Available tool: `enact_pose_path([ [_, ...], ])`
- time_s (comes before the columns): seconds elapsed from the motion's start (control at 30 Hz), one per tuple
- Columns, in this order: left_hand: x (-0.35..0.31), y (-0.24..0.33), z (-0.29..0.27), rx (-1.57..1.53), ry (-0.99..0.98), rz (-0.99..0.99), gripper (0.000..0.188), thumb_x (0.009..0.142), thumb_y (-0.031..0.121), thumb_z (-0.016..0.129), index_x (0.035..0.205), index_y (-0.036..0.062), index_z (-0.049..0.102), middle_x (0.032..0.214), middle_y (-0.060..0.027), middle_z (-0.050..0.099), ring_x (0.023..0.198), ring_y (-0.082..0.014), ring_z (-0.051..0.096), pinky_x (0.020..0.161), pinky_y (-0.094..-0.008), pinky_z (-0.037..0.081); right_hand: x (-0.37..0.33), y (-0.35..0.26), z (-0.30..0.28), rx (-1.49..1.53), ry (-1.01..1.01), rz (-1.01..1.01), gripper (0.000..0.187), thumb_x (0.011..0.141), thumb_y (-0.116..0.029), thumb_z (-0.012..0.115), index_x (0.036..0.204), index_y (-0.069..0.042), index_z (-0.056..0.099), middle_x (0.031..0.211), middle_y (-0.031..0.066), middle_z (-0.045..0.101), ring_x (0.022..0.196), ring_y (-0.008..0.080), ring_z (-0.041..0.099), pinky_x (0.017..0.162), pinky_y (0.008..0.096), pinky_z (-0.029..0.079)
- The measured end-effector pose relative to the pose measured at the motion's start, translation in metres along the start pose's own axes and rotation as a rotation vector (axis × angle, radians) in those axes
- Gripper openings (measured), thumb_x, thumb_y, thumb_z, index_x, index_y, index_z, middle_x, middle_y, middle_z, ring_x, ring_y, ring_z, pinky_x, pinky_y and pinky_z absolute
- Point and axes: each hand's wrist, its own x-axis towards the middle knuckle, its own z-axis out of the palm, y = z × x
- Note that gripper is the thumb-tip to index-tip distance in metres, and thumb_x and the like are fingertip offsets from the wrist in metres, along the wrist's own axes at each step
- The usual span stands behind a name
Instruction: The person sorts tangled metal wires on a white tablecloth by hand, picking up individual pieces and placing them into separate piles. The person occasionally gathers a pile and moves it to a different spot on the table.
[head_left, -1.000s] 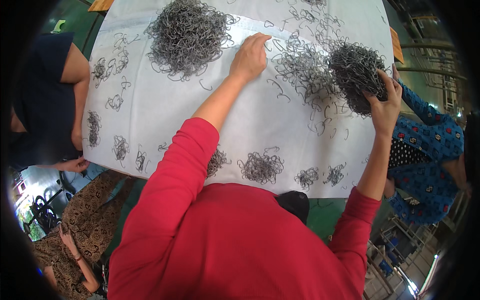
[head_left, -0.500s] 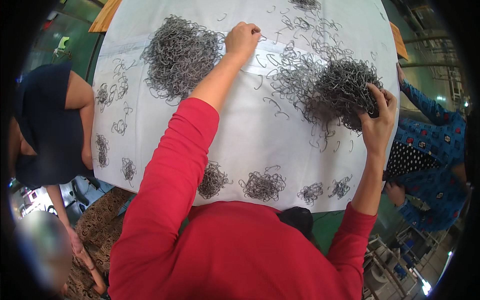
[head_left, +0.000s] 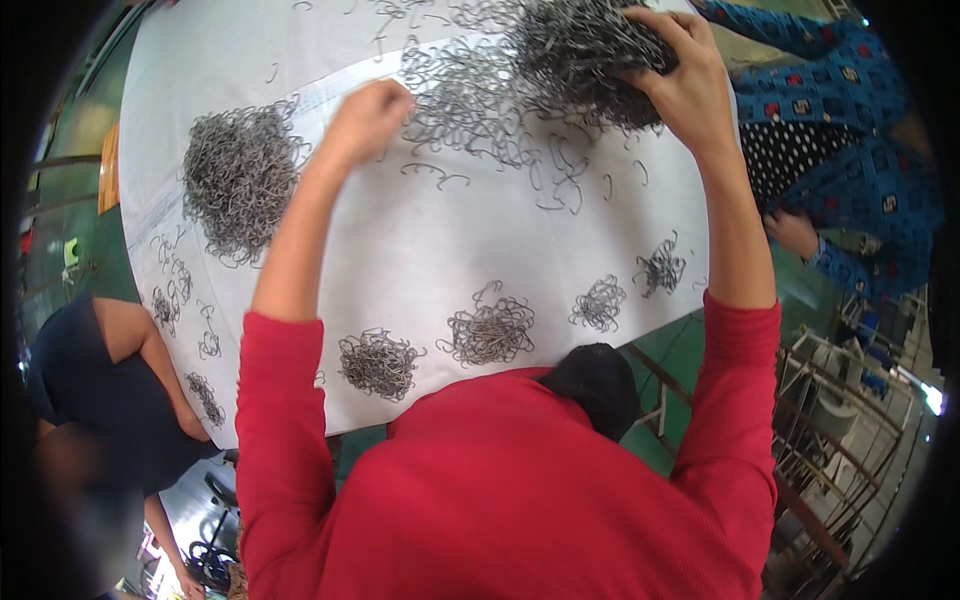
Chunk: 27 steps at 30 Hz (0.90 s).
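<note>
Curved dark metal hooks lie in tangled heaps on a white-covered table point(head_left: 400, 260). At the far right, my right hand point(head_left: 693, 85) grips the side of a large clump of metal hooks point(head_left: 585, 60), thumb and fingers around its edge. Loose hooks point(head_left: 465, 100) spread out to the left of that clump. Over the table's left-middle, my left hand point(head_left: 368, 122) is closed with curled fingers, slightly blurred, beside the loose hooks; what it holds, if anything, does not show. Another big heap of hooks point(head_left: 238, 180) lies left of my left forearm.
Small piles of hooks point(head_left: 490, 332) line the near edge, and several more point(head_left: 205, 398) sit along the left edge. A person in dark clothing point(head_left: 120, 390) is at the left side. Another in a blue patterned top point(head_left: 835, 110) stands at the right edge.
The view has shifted, so the table appears turned. My left hand has come nearer to the loose hooks beside the right-hand clump. My right hand stays at that clump.
</note>
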Motion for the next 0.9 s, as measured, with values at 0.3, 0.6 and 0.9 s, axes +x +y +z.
enact_pose_path([
  [0.3,-0.095,0.176,0.195,-0.090,-0.534,0.272,0.013,0.077,0.016,0.060,0.080,0.0041,0.065,0.083,-0.0137,0.064,0.081,-0.0308,0.062,0.072,-0.0393,0.049,-0.003,0.006,-0.007,0.063,0.062,-0.011,0.043,0.061,0.000,0.059,0.102,-0.008,0.063,0.097,0.0195,0.052,0.095,0.0353,0.052,0.085,0.0367,0.044],
  [0.6,-0.106,0.176,0.198,-0.125,-0.269,0.380,0.015,0.081,0.013,0.056,0.089,0.0061,0.067,0.088,-0.0113,0.061,0.081,-0.0288,0.061,0.070,-0.0384,0.049,-0.004,-0.008,-0.006,0.167,0.061,0.060,0.039,0.064,-0.004,0.065,0.103,-0.007,0.064,0.097,0.0200,0.052,0.091,0.0345,0.053,0.083,0.0371,0.045],
  [0.9,-0.094,0.051,0.060,-0.303,0.603,0.077,0.024,0.091,0.012,0.044,0.108,0.0021,0.058,0.107,-0.0120,0.059,0.097,-0.0238,0.056,0.084,-0.0327,0.043,0.002,-0.055,-0.005,0.170,-0.120,0.059,0.045,0.060,-0.001,0.071,0.104,-0.006,0.063,0.094,0.0177,0.053,0.091,0.0321,0.055,0.081,0.0352,0.046],
])
